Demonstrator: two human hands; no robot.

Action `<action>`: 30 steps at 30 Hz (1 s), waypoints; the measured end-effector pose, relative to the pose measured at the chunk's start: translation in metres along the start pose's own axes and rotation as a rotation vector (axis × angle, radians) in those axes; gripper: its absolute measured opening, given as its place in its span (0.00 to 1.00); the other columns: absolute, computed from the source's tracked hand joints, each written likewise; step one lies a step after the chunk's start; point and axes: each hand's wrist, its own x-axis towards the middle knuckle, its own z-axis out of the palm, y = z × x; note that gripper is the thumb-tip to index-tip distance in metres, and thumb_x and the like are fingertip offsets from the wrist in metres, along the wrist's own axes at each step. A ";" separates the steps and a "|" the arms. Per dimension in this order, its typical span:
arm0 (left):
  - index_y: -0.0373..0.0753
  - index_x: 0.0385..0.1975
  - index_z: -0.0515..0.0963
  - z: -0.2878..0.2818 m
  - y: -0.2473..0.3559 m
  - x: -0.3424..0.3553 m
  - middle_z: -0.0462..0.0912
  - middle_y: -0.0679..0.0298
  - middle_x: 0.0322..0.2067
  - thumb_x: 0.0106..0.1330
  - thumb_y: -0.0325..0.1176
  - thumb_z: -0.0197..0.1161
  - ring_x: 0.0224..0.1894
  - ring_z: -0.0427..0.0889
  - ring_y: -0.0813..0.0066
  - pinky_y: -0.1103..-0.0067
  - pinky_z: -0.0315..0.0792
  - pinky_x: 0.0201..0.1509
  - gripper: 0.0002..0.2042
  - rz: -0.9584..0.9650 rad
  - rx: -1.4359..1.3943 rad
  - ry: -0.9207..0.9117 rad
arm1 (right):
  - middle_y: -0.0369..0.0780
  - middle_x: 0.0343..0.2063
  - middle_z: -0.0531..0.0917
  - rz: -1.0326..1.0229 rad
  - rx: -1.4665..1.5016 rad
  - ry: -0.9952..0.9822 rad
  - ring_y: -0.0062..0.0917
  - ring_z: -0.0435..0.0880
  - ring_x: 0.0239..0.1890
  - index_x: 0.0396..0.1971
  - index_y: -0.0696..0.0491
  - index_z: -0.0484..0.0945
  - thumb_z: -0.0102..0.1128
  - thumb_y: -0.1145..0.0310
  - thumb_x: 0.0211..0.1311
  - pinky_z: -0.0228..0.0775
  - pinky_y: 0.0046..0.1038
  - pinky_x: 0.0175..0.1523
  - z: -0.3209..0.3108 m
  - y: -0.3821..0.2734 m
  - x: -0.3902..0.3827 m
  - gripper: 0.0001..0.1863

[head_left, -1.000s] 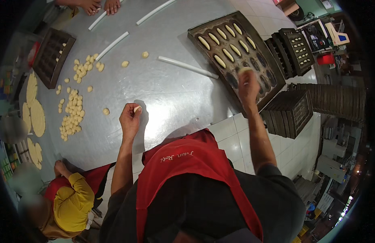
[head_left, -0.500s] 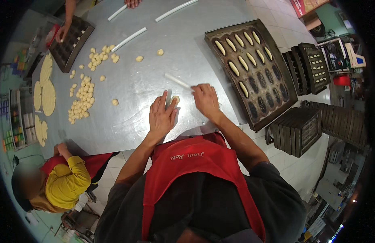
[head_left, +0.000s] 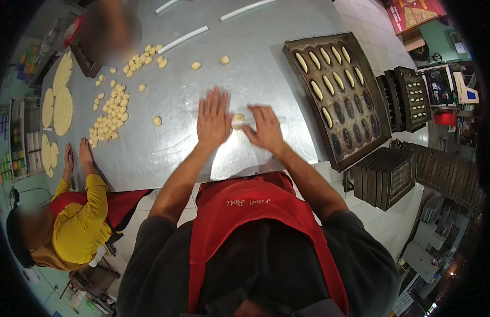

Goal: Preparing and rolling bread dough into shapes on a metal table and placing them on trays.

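Flat and with its fingers stretched out, my left hand (head_left: 213, 117) is just left of a small flattened dough piece (head_left: 238, 117). My right hand (head_left: 267, 129) lies over a thin white rolling pin (head_left: 246, 122), its thumb and fingers around the middle. The pin's left end crosses the dough piece; its right end, blurred, sticks out past my fingers. To the right stands a dark baking tray (head_left: 333, 149) with long oval moulds, several holding slim dough sticks (head_left: 329, 84). Left of my hands, many dough balls (head_left: 112, 117) lie on the metal table (head_left: 176, 142).
White tubes (head_left: 184, 39) lie at the table's far side. Flat dough sheets (head_left: 63, 112) are at the left edge. A co-worker in yellow sleeves (head_left: 97, 198) stands at left with hands on the table; another person's arm (head_left: 118, 26) reaches over a tray. Stacked trays (head_left: 385, 177) stand at right.
My right hand has brought the rolling pin down onto the dough piece. My left hand has come off the dough and flattened beside it. The yellow-sleeved co-worker's hands have reached further onto the table.
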 end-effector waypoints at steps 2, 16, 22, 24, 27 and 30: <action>0.36 0.84 0.59 -0.010 0.011 -0.041 0.56 0.45 0.85 0.78 0.44 0.60 0.87 0.52 0.48 0.50 0.46 0.88 0.38 0.001 -0.066 -0.237 | 0.49 0.54 0.83 0.026 -0.029 -0.095 0.48 0.80 0.56 0.61 0.56 0.80 0.77 0.65 0.60 0.76 0.45 0.59 -0.008 -0.017 -0.036 0.29; 0.31 0.70 0.76 -0.001 0.025 -0.067 0.79 0.48 0.66 0.75 0.35 0.66 0.69 0.76 0.47 0.57 0.70 0.73 0.26 0.113 -0.293 -0.091 | 0.41 0.65 0.82 -0.085 -0.302 -0.103 0.40 0.79 0.62 0.65 0.55 0.83 0.60 0.74 0.63 0.69 0.44 0.62 0.017 -0.033 -0.040 0.28; 0.30 0.64 0.80 -0.029 0.026 -0.097 0.82 0.49 0.63 0.73 0.32 0.66 0.65 0.78 0.47 0.58 0.72 0.72 0.22 0.169 -0.402 -0.150 | 0.39 0.42 0.87 0.067 -0.300 -0.160 0.40 0.81 0.53 0.43 0.50 0.88 0.67 0.77 0.49 0.68 0.50 0.60 0.021 -0.048 -0.027 0.18; 0.30 0.63 0.79 -0.035 0.017 -0.085 0.83 0.49 0.60 0.72 0.31 0.67 0.63 0.79 0.46 0.58 0.74 0.70 0.22 0.114 -0.525 -0.146 | 0.45 0.52 0.87 0.264 -0.093 -0.259 0.46 0.80 0.59 0.52 0.53 0.86 0.68 0.76 0.53 0.65 0.56 0.65 0.042 -0.043 0.018 0.23; 0.32 0.52 0.80 -0.043 -0.015 -0.074 0.83 0.48 0.52 0.66 0.26 0.69 0.55 0.81 0.44 0.56 0.75 0.60 0.15 -0.054 -0.584 0.034 | 0.55 0.70 0.76 0.074 -0.112 -0.012 0.55 0.71 0.73 0.70 0.58 0.77 0.67 0.67 0.66 0.58 0.64 0.74 0.072 -0.059 0.030 0.31; 0.30 0.62 0.77 -0.050 -0.092 -0.086 0.82 0.44 0.55 0.69 0.29 0.68 0.57 0.80 0.41 0.55 0.74 0.65 0.22 -0.367 -0.472 0.156 | 0.60 0.81 0.59 0.085 -0.289 -0.312 0.59 0.56 0.83 0.81 0.60 0.62 0.62 0.53 0.76 0.48 0.66 0.81 0.058 -0.091 -0.034 0.42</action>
